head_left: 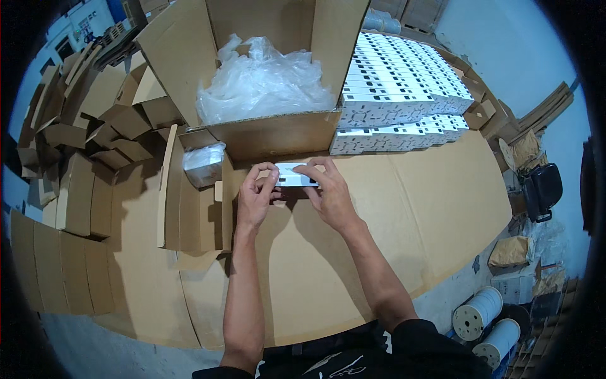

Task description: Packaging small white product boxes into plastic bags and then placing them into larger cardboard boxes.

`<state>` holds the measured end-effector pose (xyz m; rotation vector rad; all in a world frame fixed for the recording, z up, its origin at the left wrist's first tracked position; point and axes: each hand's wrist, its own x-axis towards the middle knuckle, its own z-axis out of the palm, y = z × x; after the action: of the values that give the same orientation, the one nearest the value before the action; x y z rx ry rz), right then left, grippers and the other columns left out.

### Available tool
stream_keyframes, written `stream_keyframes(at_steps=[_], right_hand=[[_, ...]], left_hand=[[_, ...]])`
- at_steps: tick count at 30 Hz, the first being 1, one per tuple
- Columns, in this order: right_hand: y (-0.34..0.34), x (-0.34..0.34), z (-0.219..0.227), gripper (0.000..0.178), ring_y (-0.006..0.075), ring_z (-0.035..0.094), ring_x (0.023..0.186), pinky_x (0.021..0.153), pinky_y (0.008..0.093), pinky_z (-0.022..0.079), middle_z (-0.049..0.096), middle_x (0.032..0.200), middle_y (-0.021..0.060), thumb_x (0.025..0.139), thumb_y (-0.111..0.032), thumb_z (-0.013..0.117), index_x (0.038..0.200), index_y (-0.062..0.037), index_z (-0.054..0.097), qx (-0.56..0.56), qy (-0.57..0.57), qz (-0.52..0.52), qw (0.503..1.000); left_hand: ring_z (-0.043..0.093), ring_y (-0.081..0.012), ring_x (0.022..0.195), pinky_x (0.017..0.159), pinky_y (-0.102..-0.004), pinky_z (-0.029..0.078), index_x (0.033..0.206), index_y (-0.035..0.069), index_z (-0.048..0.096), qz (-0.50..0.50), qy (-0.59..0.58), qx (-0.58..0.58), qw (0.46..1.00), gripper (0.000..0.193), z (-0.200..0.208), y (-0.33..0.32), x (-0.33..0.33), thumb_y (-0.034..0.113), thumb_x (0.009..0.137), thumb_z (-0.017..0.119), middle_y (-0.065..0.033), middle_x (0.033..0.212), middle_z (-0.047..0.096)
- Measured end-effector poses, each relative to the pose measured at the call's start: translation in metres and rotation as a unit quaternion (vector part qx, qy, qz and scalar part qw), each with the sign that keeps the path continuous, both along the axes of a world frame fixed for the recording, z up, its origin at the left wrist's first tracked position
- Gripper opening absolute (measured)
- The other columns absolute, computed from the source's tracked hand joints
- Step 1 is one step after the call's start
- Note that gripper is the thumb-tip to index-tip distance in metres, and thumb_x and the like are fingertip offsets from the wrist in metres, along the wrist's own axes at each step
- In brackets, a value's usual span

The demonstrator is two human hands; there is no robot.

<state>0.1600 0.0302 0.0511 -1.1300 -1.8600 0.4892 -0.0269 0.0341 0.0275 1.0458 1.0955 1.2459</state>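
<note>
Between my two hands, a small white printed box (291,176) is held level above the cardboard-covered table. My left hand (255,192) grips its left end with thumb and fingers. At the right end, my right hand (329,192) pinches the same box, its fingers bent over the top. Just left of my left hand stands an open, narrow brown carton (173,218). A plastic-wrapped white bundle (205,165) sits in the far end of that carton.
Behind my hands, a large open carton (278,136) holds crumpled clear plastic (265,82). Neat rows of white boxes (391,104) are stacked at the far right. Empty brown cartons (82,196) crowd the left side. Cable spools (478,314) stand on the floor at the lower right.
</note>
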Motion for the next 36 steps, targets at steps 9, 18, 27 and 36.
stream_keyframes(at_steps=[9,18,27,36], right_hand=[[0.018,0.016,-0.026,0.032,0.0178,0.066,0.106,0.088,0.0319,0.055,0.058,0.131,0.0148,0.090,0.006,0.066,0.118,0.0007,0.052,-0.151,0.194,0.014,0.969],[0.015,0.023,-0.026,0.039,0.0289,0.069,0.109,0.093,0.0382,0.055,0.069,0.113,0.0209,0.088,0.006,0.067,0.121,-0.0004,0.047,-0.154,0.117,-0.007,0.981],[0.017,0.027,-0.025,0.049,0.0333,0.065,0.117,0.100,0.0416,0.052,0.066,0.119,0.0211,0.083,0.003,0.067,0.128,-0.0007,0.048,-0.151,0.100,0.024,0.983],[0.022,0.033,-0.052,0.054,0.0287,0.064,0.121,0.106,0.0377,0.049,0.064,0.123,0.0193,0.076,0.013,0.046,0.129,0.0038,0.052,-0.094,0.156,0.027,0.983]], left_hand=[[0.065,-0.0143,0.094,0.078,-0.0284,0.054,0.131,0.006,0.046,0.048,0.071,0.109,0.990,0.043,0.002,-0.003,0.014,-0.001,0.093,0.064,-0.0158,0.107,0.070],[0.069,-0.0275,0.112,0.093,-0.0385,0.054,0.130,0.005,0.053,0.047,0.283,0.097,0.953,0.041,-0.004,-0.007,0.010,0.002,0.091,0.065,-0.0179,0.116,0.072],[0.065,-0.0323,0.116,0.099,-0.0426,0.050,0.133,0.003,0.049,0.038,0.331,0.102,0.937,0.047,-0.006,-0.007,0.005,0.008,0.090,0.070,-0.0213,0.122,0.067],[0.061,-0.0295,0.102,0.092,-0.0399,0.050,0.126,0.000,0.054,0.203,0.283,0.276,0.896,0.037,0.034,-0.029,0.022,0.013,0.093,0.067,-0.0164,0.110,0.061]])
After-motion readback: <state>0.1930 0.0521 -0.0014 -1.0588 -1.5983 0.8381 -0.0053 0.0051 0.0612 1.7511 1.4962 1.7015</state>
